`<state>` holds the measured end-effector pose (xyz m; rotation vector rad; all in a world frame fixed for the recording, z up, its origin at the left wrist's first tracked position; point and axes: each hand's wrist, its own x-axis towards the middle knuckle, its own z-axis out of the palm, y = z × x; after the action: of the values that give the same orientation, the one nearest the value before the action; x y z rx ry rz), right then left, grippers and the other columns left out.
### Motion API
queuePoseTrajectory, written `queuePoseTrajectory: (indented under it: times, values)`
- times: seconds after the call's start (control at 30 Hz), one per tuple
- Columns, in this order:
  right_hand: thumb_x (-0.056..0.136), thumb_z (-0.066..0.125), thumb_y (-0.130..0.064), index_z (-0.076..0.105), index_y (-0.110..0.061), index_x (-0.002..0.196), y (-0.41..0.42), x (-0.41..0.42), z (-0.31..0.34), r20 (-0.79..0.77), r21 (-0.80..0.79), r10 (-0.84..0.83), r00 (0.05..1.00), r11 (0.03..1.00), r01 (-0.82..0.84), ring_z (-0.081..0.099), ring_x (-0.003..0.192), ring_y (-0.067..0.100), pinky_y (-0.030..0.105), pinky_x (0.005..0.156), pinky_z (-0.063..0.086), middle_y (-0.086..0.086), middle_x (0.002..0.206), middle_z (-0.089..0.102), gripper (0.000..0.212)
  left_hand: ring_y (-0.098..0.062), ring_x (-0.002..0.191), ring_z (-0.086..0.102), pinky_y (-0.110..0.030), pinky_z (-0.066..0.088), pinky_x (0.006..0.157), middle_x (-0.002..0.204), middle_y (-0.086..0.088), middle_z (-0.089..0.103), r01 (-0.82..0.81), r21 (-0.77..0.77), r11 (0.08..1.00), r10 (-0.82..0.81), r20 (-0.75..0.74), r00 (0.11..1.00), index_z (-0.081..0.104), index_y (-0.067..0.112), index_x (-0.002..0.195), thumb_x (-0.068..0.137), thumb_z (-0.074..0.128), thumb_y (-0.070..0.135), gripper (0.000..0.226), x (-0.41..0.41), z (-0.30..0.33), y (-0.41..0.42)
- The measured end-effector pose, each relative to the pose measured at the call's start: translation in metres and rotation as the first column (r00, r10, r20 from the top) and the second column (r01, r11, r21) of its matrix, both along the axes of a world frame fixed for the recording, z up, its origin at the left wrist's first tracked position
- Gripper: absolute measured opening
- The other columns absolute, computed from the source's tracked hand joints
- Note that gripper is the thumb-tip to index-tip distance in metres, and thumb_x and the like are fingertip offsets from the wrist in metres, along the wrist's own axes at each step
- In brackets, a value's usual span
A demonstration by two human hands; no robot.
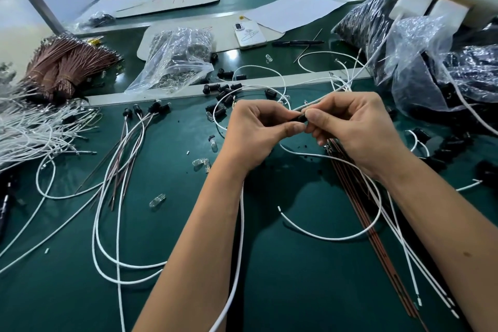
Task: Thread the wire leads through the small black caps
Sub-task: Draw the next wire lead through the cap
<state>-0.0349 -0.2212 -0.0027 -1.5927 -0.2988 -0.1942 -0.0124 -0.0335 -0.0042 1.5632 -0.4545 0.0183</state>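
White wires (113, 197) sprawl in loops over the green table (188, 250), some already tipped with black caps (159, 108); more loose caps (223, 90) lie by the grey strip. One small black cap (301, 118) sits above the table's middle, pinched between both hands. The left hand (253, 132) and right hand (355, 127) meet fingertip to fingertip, fingers curled on it (its wire is mostly hidden). Behind lie plastic bags (177, 62), a phone (249, 34), and small clear bulbs (201, 164).
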Motion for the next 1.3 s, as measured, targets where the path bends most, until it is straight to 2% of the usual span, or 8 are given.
queuePoseTrajectory:
  times: [0.2,0.4,0.57,0.77,0.83,1.0,1.17,1.3]
  values:
    - [0.094,0.075,-0.015,0.079,-0.01,0.089,0.011,0.002,-0.003,0.086,-0.064,-0.126,0.988,0.989,0.132,0.062,0.054,0.02,0.026,0.052,0.053,0.009,0.069,0.072,0.008,-0.015,0.066,0.067,-0.027,0.056,0.069,0.074,-0.006,0.076,-0.048,-0.032,0.998,0.047,-0.052,0.998,0.076,0.013,0.08,0.073,0.084,-0.004,0.02,-0.001,-0.001,-0.003]
    - [0.088,0.081,-0.023,0.081,-0.015,0.089,0.011,0.002,0.001,-0.039,0.03,-0.102,0.994,0.994,0.103,0.056,0.058,0.019,0.022,0.053,0.049,0.01,0.076,0.076,0.008,-0.02,0.06,0.067,-0.028,0.055,0.063,0.072,-0.014,0.072,-0.095,0.0,0.995,0.095,-0.09,0.991,0.063,-0.001,0.096,0.075,0.086,0.0,0.031,-0.002,0.005,-0.011]
    - [0.088,0.075,-0.026,0.074,-0.012,0.087,0.004,0.004,0.02,-0.127,0.253,-0.189,0.974,0.943,0.216,0.055,0.06,0.012,0.022,0.048,0.046,0.0,0.072,0.069,0.014,-0.016,0.047,0.057,-0.022,0.046,0.049,0.065,-0.005,0.068,0.082,0.052,0.995,-0.068,-0.23,0.971,0.067,0.004,0.089,0.091,0.072,0.008,0.006,-0.011,0.019,-0.006]
    - [0.097,0.066,-0.033,0.064,-0.016,0.089,0.0,0.024,0.055,-0.252,0.381,-0.25,0.935,0.863,0.333,0.067,0.069,0.016,0.028,0.053,0.05,0.001,0.075,0.069,0.019,-0.008,0.037,0.03,-0.016,0.026,0.041,0.048,0.003,0.041,0.178,0.065,0.982,-0.146,-0.337,0.93,0.068,0.002,0.083,0.107,0.047,0.02,0.036,-0.013,0.064,0.042]
    - [0.101,0.062,-0.033,0.062,-0.015,0.091,0.016,0.036,0.066,-0.249,0.37,-0.223,0.943,0.878,0.305,0.071,0.069,0.018,0.028,0.052,0.052,0.002,0.077,0.074,0.02,-0.009,0.038,0.032,-0.017,0.028,0.041,0.049,0.004,0.042,0.191,0.177,0.965,-0.126,-0.322,0.938,0.071,0.004,0.083,0.107,0.049,0.022,0.037,-0.014,0.082,0.068]
    - [0.104,0.061,-0.023,0.06,-0.007,0.09,0.085,0.06,0.073,-0.307,0.346,-0.081,0.948,0.919,0.19,0.07,0.056,0.018,0.024,0.049,0.054,0.008,0.067,0.073,0.021,-0.008,0.037,0.034,-0.017,0.029,0.038,0.047,0.003,0.045,0.012,0.582,0.813,0.195,-0.291,0.937,0.071,0.007,0.077,0.104,0.054,0.026,0.037,-0.026,0.095,0.144]
    - [0.099,0.068,-0.021,0.065,0.0,0.088,0.172,0.074,0.059,-0.415,0.23,-0.022,0.909,0.965,0.129,0.059,0.043,0.013,0.022,0.043,0.05,0.007,0.057,0.068,0.024,-0.009,0.033,0.036,-0.017,0.028,0.034,0.049,-0.003,0.049,-0.04,0.709,0.704,0.405,-0.354,0.843,0.072,0.005,0.071,0.099,0.06,0.027,0.038,-0.053,0.088,0.228]
    - [0.099,0.07,-0.018,0.065,-0.001,0.091,0.226,0.082,0.053,-0.525,0.154,0.059,0.849,0.988,0.027,0.059,0.043,0.013,0.022,0.044,0.053,0.01,0.063,0.068,0.019,-0.011,0.043,0.054,-0.02,0.042,0.045,0.055,0.002,0.066,-0.036,0.897,0.441,0.601,-0.265,0.754,0.077,0.012,0.067,0.099,0.063,0.034,0.041,-0.062,0.079,0.26]
